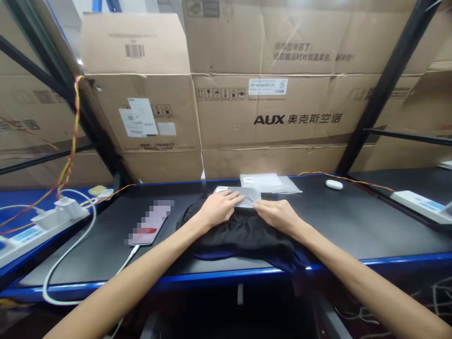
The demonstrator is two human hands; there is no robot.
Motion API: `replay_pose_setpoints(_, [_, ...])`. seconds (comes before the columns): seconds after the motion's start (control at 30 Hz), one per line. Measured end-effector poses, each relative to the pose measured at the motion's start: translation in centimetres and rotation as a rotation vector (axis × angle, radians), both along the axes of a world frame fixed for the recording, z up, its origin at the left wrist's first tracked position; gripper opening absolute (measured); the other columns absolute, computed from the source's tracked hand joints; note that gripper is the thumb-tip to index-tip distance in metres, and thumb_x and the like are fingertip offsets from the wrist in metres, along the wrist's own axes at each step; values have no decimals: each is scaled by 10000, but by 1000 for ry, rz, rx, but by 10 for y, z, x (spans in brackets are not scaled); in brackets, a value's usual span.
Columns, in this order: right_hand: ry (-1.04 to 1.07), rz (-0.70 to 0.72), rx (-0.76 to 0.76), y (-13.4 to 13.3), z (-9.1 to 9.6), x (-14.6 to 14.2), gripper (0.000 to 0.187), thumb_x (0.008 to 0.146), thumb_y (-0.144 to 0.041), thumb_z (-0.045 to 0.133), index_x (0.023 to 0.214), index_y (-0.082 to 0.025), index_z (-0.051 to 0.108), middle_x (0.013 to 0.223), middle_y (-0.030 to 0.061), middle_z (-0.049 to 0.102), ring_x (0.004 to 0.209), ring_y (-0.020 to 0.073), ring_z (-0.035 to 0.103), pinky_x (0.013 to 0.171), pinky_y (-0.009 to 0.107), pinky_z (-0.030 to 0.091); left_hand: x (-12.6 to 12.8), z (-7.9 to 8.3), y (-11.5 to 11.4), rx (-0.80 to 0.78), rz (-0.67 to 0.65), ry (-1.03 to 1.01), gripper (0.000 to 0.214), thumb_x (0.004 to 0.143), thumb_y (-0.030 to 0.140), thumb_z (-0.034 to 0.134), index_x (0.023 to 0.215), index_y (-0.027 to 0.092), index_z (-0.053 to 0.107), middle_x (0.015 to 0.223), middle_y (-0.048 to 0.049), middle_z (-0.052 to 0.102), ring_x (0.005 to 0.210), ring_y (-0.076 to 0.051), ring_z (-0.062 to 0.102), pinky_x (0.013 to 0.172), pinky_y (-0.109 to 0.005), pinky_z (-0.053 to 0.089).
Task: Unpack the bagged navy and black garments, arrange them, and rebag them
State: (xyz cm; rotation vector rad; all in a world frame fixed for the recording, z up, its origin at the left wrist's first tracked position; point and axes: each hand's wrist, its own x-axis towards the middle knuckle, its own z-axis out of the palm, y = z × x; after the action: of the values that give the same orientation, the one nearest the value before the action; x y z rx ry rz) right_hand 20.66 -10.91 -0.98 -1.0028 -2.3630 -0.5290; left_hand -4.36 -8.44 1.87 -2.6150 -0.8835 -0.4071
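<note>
A folded black garment [243,235] lies on the black table [353,221] in front of me, its lower edge hanging over the blue rim. My left hand [219,207] rests on its far side, fingers pinching the edge of a clear plastic bag [243,194] that lies over the garment's top. My right hand [277,213] grips the same bag's edge from the right, fingers curled.
More clear bags [270,182] lie behind. A phone [150,226] on a white cable sits left of the garment. A white earbud case [334,184] is at right. Power strips [52,219] [420,205] flank the table. Cardboard boxes [268,113] wall the back.
</note>
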Motion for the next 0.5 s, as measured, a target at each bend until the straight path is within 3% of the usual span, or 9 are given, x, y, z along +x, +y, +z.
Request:
replay_pose_setpoints(0.17, [131,-15,-45,-3,-3,1,299,972,-278,527,1217,-227,691,1237,79,701,1028,212,717,869,290,571,-7,3,9,10,122,6,447,900,127,486,1327,235,566,1258,-67,669,1127,-226,626,931,-334,513])
replay_pose_setpoints(0.33, [224,86,-256,-5,-2,-1,284,955,-327,560,1154,-211,727,1224,85,707,1150,223,661,1023,340,506,-34,0,35,-52,341,-39,446,869,114,473,1277,219,621,1273,-92,668,1126,-260,643,922,-359,520])
replay_pose_setpoints(0.5, [73,122,-550,-5,3,1,485,915,-474,611,1348,-255,605,1473,97,502,1380,284,443,1134,460,388,-59,-12,63,-294,411,-90,510,940,416,475,1399,200,525,1462,-91,520,1367,-301,453,1118,-436,376])
